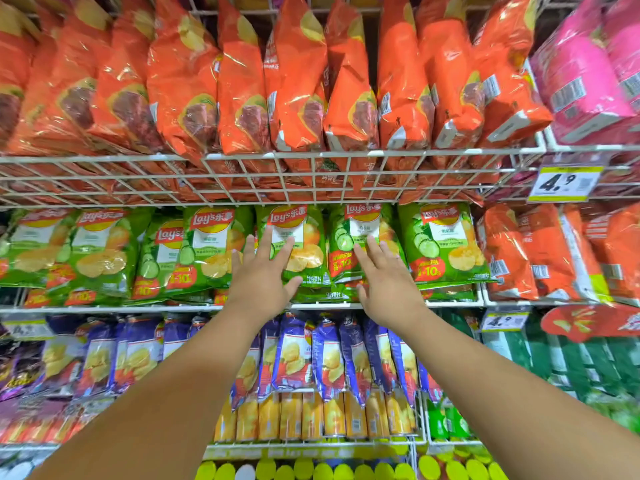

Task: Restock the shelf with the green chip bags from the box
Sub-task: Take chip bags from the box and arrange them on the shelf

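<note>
We press our left hand (260,276) and right hand (387,279), fingers spread wide and holding nothing, against the green chip bags (294,249) standing mid-frame on the wire shelf (104,308).

Left green bags (41,251) blurred, small price tag (504,322) unreadable

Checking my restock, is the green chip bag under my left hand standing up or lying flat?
Standing up. The green chip bag faces front with its logo on top, in the row on the wire shelf; the left hand rests on it, fingers straight.
</note>
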Tool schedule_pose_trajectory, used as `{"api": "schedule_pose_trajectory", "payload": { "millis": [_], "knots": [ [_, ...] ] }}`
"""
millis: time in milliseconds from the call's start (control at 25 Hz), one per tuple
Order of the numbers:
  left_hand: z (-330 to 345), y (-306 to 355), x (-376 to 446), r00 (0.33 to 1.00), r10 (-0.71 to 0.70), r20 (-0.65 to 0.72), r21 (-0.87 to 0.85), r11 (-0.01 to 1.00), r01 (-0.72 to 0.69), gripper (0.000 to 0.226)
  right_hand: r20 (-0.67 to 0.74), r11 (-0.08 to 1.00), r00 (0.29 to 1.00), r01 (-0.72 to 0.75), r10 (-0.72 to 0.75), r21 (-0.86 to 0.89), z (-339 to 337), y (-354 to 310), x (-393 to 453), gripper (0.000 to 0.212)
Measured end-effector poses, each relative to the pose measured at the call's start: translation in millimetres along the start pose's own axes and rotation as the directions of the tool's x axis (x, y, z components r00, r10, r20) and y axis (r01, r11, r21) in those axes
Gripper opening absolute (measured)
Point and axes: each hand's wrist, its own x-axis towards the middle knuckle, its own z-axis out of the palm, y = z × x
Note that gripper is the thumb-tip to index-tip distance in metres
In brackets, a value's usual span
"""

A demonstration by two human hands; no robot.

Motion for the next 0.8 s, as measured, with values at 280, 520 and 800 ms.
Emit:
{"api": "schedule_pose_trajectory", "payload": {
  "millis": [280,520,800],
  "knots": [
    [-2.4,3.1,-36.3,0.999,0.035,0.011,0.038,0.999,-0.036,0.077,0.043,1.0,0.999,-0.014,0.015,-0.018,-2.4,-11.8,-35.0,0.075],
    [-27.2,-4.0,-102.7,0.988,0.04,0.149,0.054,0.997,-0.049,0.079,0.157,0.995,0.984,-0.071,0.081,-0.072,-16.1,-48.1,-100.2,0.08],
    [-47.2,-18.8,-233.1,0.98,0.103,0.171,-0.05,0.994,-0.096,0.079,0.204,0.992,0.971,-0.122,0.128,-0.045,-27.6,-117.7,-232.8,0.078]
  ]
}}
